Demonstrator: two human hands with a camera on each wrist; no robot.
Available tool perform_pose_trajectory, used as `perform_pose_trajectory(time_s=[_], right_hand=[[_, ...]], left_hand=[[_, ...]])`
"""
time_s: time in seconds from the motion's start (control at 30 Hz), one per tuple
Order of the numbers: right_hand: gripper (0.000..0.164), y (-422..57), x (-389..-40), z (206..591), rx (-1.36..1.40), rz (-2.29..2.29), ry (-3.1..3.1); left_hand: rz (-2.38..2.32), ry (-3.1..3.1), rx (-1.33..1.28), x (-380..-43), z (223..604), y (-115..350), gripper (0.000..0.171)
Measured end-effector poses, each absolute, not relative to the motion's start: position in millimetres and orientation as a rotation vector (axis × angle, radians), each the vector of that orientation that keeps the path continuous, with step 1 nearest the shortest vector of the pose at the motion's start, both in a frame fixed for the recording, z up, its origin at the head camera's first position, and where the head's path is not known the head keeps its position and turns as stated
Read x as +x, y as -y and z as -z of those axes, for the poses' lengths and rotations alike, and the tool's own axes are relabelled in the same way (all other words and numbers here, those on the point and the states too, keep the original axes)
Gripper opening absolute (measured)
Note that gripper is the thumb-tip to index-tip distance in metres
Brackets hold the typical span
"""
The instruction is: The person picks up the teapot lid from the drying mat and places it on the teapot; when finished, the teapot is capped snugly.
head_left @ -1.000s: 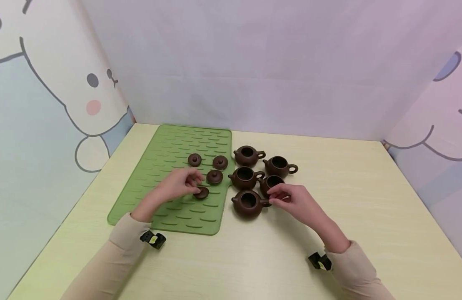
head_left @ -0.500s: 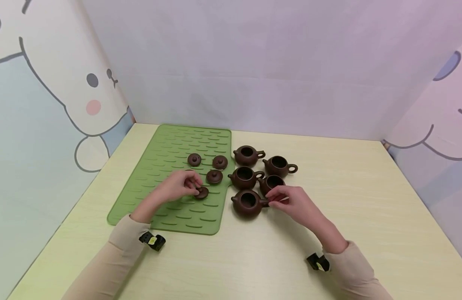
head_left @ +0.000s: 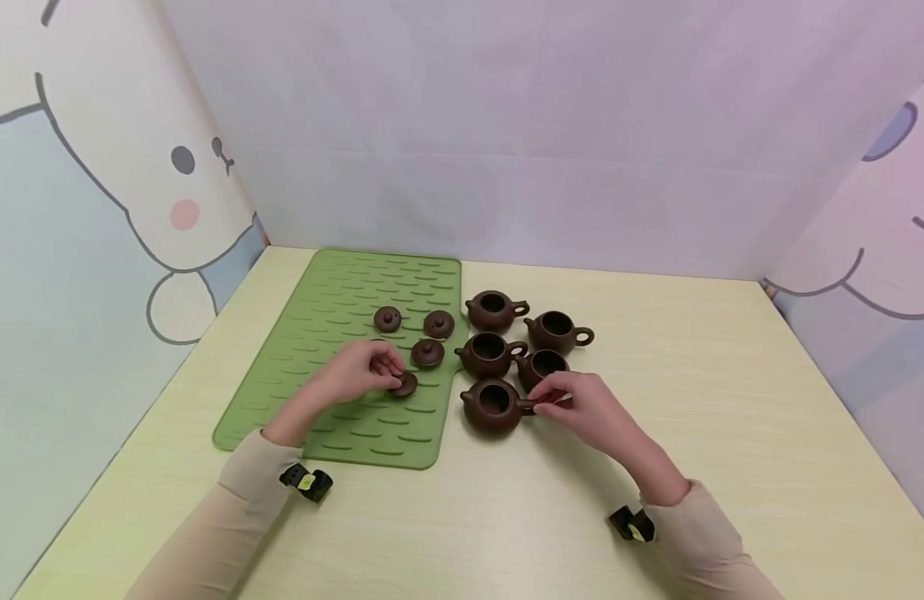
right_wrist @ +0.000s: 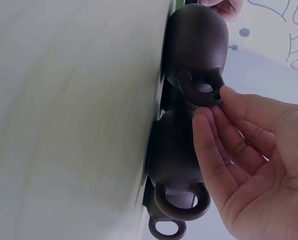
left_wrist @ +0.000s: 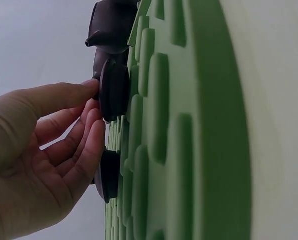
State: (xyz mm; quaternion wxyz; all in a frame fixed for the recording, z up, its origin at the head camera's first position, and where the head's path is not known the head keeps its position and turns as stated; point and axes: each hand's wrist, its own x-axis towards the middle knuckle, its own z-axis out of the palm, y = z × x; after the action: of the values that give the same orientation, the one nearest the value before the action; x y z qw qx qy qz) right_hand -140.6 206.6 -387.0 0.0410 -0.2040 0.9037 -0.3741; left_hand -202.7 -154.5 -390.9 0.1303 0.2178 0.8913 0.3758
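Observation:
My left hand (head_left: 355, 373) reaches over the green ridged mat (head_left: 334, 442). Its thumb and fingers pinch the knob of a dark brown teapot lid (head_left: 408, 386), which sits at the mat's front right; the left wrist view has this lid (left_wrist: 115, 92) edge-on, the thumb at its knob. Off the mat's right edge stands the nearest small teapot (head_left: 491, 419), lidless, spout to the left. With thumb and fingertips my right hand (head_left: 587, 410) holds its looped handle (right_wrist: 201, 95). The fingers partly cover another open teapot (head_left: 542, 363) just behind.
Several more lids lie beyond the left hand, including a lid (head_left: 427, 353) close to its fingers. Other open teapots crowd behind the held one, such as a teapot (head_left: 486, 354) and a teapot (head_left: 556, 333). A pale wooden table (head_left: 462, 533) bears everything; fabric walls (head_left: 506, 167) enclose it.
The right hand has shifted slightly left, its fingertips closing in on the teapot handle. The left hand has made small adjustments at the lid's knob. Lids and teapots stay in place.

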Motion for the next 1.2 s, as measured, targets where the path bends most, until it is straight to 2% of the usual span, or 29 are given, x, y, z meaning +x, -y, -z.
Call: perform_pose_trajectory(time_s=[0.33, 1.2], right_hand=[[0.012, -207.4, -139.6, 388.1, -0.620, 1.129, -2.804], [0.011, -207.3, -140.7, 388.7, -0.613, 1.119, -2.815]], left_hand=[[-1.129, -2.598, 0.618, -202.3, 382.4, 144.9, 0.016], [-1.166, -2.553, 0.781, -197.1, 361.9, 109.2, 0.016]])
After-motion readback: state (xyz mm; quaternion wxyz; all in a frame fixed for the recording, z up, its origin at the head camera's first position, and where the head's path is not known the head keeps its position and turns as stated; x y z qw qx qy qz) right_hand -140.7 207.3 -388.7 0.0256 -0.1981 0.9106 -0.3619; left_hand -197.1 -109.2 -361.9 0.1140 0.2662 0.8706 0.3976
